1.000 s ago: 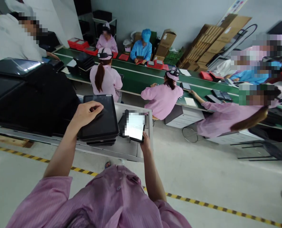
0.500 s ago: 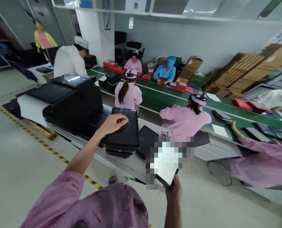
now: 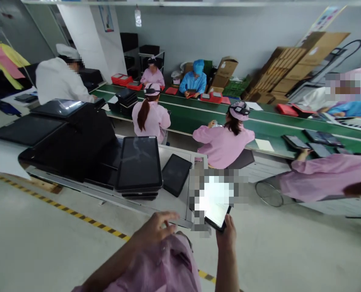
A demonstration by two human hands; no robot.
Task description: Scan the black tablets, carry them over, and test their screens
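My right hand [image 3: 227,233] grips the lower end of a lit tablet [image 3: 216,202] with a black edge; its screen is bright white and partly blurred out by blocks. My left hand [image 3: 160,227] is in front of my body, its fingers apart and holding nothing. Beyond it, a stack of black tablets [image 3: 139,164] lies on the grey bench [image 3: 173,202], topped by a large one with a dark screen. A smaller dark tablet [image 3: 177,174] lies flat just right of the stack, apart from both hands.
Large black screens [image 3: 31,129] are piled on the bench's left. Behind the bench runs a green conveyor [image 3: 183,115], where several co-workers [image 3: 225,140] sit. A wire hoop stool [image 3: 269,194] stands on the floor at right. Cardboard boxes [image 3: 289,69] lean against the far wall.
My left hand has come off the top of the tablet stack and drawn back toward my body. The right hand still holds the lit tablet. The view has swung rightward.
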